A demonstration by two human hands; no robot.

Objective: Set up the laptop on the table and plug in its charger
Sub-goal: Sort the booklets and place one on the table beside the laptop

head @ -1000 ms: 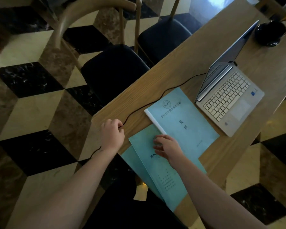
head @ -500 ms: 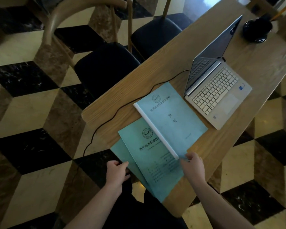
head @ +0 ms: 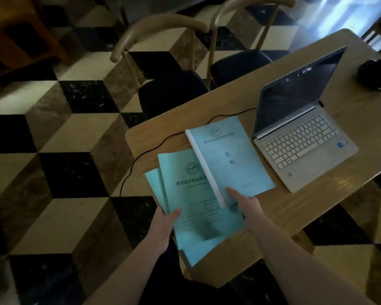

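Observation:
A silver laptop stands open with a dark screen on the wooden table. A thin black charger cable runs from behind the laptop's left side, across the table and off its left edge toward the floor. Three teal booklets lie overlapped at the table's near left corner. My left hand grips the near left edge of the lower booklets, thumb on top. My right hand holds the near edge of the thick top booklet, thumb on its cover.
Two wooden chairs with dark seats stand pushed against the table's far side. A black round object sits at the table's far right. The floor is a checkered marble pattern. The lower booklets overhang the table's near edge.
My left hand left the cable and came to the booklets' near left edge. My right hand slid from the lower booklet's cover to the top booklet's near edge. The view shifted.

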